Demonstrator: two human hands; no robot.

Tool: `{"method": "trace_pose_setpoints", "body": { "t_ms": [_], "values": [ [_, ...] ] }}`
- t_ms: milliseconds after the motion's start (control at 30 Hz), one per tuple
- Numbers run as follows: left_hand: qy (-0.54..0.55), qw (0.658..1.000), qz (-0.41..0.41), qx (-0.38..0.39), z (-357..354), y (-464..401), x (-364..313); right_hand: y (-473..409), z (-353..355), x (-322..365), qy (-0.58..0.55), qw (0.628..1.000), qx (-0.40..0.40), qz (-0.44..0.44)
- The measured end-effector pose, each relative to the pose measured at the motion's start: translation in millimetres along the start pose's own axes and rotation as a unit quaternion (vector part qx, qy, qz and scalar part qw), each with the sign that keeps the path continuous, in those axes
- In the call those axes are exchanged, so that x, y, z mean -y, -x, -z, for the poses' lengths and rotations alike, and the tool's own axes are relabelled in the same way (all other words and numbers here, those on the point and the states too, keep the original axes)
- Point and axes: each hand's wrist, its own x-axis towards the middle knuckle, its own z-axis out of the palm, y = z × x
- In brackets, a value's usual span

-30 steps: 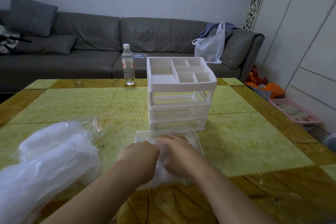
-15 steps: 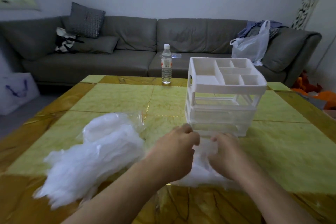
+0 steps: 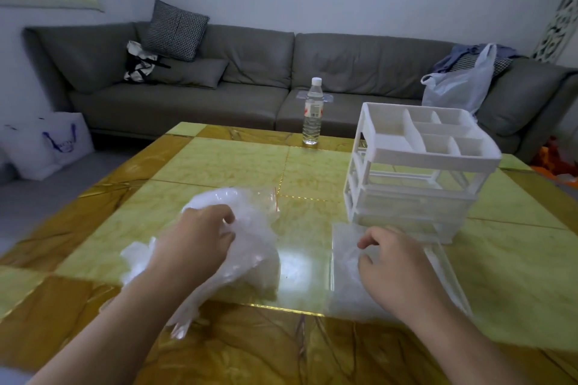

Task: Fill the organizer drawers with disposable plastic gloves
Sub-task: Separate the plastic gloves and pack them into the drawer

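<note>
A white plastic organizer (image 3: 416, 166) with a divided top tray stands on the table at the right; its upper drawer slot is empty. A clear drawer (image 3: 444, 272) lies pulled out on the table in front of it, with thin plastic gloves inside. My right hand (image 3: 394, 262) rests in that drawer with fingers curled on the gloves (image 3: 345, 256). To the left lies a heap of disposable plastic gloves (image 3: 250, 247) spilling from a clear bag. My left hand (image 3: 197, 241) lies on top of the heap, its fingers curled into the plastic.
The table (image 3: 219, 162) has a glossy yellow and brown tiled top. A water bottle (image 3: 312, 112) stands at its far edge. Behind is a grey sofa (image 3: 250, 72) with cushions and a white plastic bag (image 3: 456, 87). A white shopping bag (image 3: 47, 144) sits on the floor at left.
My left hand has left the drawer and moved left onto the heap of gloves. My right hand stays in the drawer. The view has turned to the left.
</note>
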Motion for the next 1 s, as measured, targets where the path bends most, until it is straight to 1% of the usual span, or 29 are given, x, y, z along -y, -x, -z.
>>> {"method": "trace_pose_setpoints", "body": {
  "t_ms": [67, 133, 267, 367, 433, 500, 533, 600, 667, 700, 767, 833, 1000],
  "values": [
    [0.033, 0.998, -0.02, -0.04, 1.6, -0.7, 4.3, 1.3, -3.0, 4.8, -0.004, 1.0, 0.002, 0.008],
    [0.046, 0.996, -0.044, -0.064, 2.3, -1.8, 6.9, 3.3, -5.0, 8.3, -0.005, 1.0, -0.003, 0.024],
    [0.065, 0.981, -0.127, -0.131, 9.6, -2.2, 2.7, 7.2, -9.2, 14.7, -0.016, 0.999, -0.004, 0.052],
    [0.051, 0.97, -0.159, -0.177, 20.5, -0.9, -4.0, 8.7, -10.5, 16.5, -0.024, 0.998, -0.005, 0.064],
    [0.052, 0.965, -0.172, -0.193, 25.3, -0.4, -6.4, 10.0, -10.8, 18.0, -0.028, 0.997, -0.007, 0.07],
    [0.068, 0.969, -0.16, -0.174, 26.7, 1.5, -7.8, 11.6, -11.8, 20.7, -0.03, 0.996, -0.009, 0.084],
    [0.077, 0.976, -0.144, -0.147, 25.5, 2.3, -8.0, 12.7, -12.6, 22.3, -0.031, 0.995, -0.011, 0.094],
    [0.079, 0.987, -0.114, -0.074, 20.9, 2.5, -6.4, 15.6, -14.1, 25.9, -0.033, 0.993, -0.009, 0.116],
    [0.091, 0.992, -0.087, 0.02, 16.1, 3.0, -4.6, 18.7, -15.5, 29.8, -0.037, 0.99, 0.0, 0.138],
    [0.094, 0.99, -0.081, 0.065, 12.8, 3.6, -3.8, 20.5, -16.4, 31.9, -0.038, 0.988, 0.006, 0.148],
    [0.065, 0.986, -0.093, 0.124, 4.9, 6.3, -3.9, 24.3, -18.6, 36.6, -0.034, 0.985, 0.021, 0.168],
    [0.028, 0.984, -0.117, 0.134, -5.9, 8.9, -3.6, 27.4, -21.8, 41.0, -0.026, 0.982, 0.033, 0.183],
    [-0.027, 0.984, -0.148, 0.099, -18.8, 12.3, -13.3, 31.9, -26.3, 45.5, -0.019, 0.979, 0.054, 0.195]
  ]
}}
